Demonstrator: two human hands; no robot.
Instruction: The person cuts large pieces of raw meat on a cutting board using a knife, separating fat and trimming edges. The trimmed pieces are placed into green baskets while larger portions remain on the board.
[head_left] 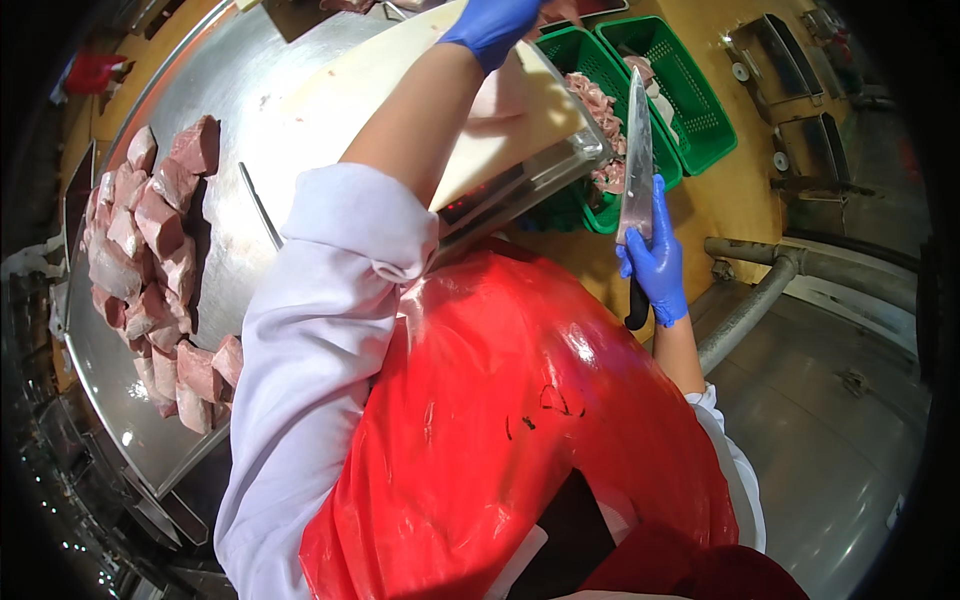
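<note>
Blue-gloved hands work at a steel worktop (230,250): the right hand (655,262) is closed round the black handle of a large knife (636,160), blade pointing away, beside green baskets (690,90) of cut meat. The left hand (492,28) reaches far over a pale cutting board (400,80), its grip unclear. Chunks of raw meat (150,240) are heaped at left.

Head-worn fisheye, steeply downward, close
</note>
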